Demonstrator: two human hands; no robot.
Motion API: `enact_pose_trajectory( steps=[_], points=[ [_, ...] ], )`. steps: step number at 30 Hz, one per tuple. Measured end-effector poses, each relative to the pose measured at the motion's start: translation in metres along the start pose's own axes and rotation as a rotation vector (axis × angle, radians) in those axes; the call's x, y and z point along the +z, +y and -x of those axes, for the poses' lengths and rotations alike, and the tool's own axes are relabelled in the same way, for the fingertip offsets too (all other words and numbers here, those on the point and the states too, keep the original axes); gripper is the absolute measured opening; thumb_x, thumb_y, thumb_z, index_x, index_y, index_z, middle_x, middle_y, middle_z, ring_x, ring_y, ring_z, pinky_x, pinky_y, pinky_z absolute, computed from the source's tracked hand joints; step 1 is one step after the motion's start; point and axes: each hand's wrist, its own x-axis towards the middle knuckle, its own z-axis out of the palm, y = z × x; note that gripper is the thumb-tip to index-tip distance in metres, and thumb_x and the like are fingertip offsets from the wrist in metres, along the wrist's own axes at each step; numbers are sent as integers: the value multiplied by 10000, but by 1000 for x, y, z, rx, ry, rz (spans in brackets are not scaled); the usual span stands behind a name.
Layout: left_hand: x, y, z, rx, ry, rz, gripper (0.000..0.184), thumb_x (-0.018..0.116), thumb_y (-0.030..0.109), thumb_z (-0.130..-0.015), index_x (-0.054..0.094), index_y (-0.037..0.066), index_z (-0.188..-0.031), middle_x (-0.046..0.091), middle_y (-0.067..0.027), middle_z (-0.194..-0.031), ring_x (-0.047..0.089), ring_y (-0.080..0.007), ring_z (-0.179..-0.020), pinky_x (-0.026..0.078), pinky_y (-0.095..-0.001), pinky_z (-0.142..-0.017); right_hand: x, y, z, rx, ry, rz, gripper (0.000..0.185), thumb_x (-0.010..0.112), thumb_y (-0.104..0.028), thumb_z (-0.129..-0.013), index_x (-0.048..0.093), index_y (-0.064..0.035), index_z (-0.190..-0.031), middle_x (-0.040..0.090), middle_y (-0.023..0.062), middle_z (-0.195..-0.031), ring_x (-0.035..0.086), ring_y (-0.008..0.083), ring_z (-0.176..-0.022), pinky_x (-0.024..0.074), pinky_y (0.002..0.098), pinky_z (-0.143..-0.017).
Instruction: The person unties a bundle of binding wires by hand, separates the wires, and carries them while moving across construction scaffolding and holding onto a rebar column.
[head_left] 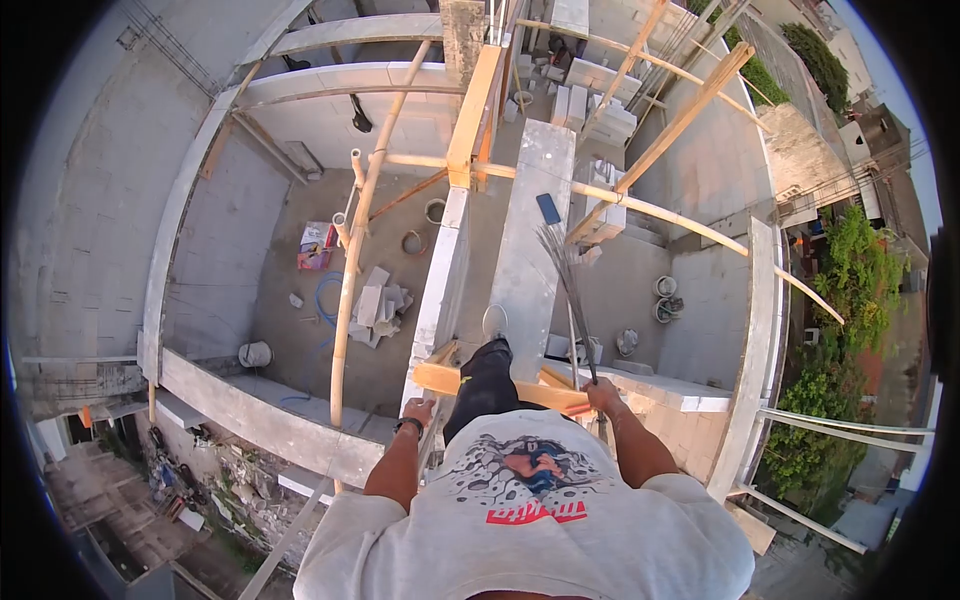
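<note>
My right hand [600, 393] is closed around the lower end of a bundle of thin metal rods [567, 270], which stretches forward over the walkway's right side. My left hand [418, 410], with a dark band at the wrist, is beside the top of a narrow block wall [436, 290]. Its fingers are too small to make out, and whether it grips anything does not show. Between my hands a yellowish timber beam [500, 386] runs crosswise in front of my waist. One shoe [495, 321] is on a long grey plank [535, 220]. A phone [548, 208] lies farther along it.
Deep rooms drop away on both sides. Bamboo poles [690, 232] and a slanted timber [690, 115] cross ahead on the right; another bamboo pole [352, 270] stands left. Broken blocks [378, 305] lie on the left floor, buckets [665, 298] on the right. A concrete beam [260, 415] borders the left room.
</note>
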Motion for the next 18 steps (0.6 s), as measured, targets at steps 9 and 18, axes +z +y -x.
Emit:
enact_pose_trajectory(
  steps=[9, 18],
  points=[
    [-19, 147, -30, 131, -101, 12, 520, 743, 427, -850, 625, 45, -1183, 696, -80, -925, 709, -189, -738, 572, -374, -585, -38, -48, -25, -63, 74, 8, 437, 509, -383, -916, 682, 6, -1015, 681, 273, -986, 632, 448, -1022, 474, 484, -867],
    [-50, 281, -55, 289, -122, 0, 602, 734, 396, -856, 579, -62, -1215, 703, -159, -926, 664, -174, -651, 536, -334, -607, -19, -33, -53, -148, 211, -60, 395, 513, -331, -928, 669, 28, -980, 676, 283, -913, 647, 454, -921, 494, 484, -818]
  ],
)
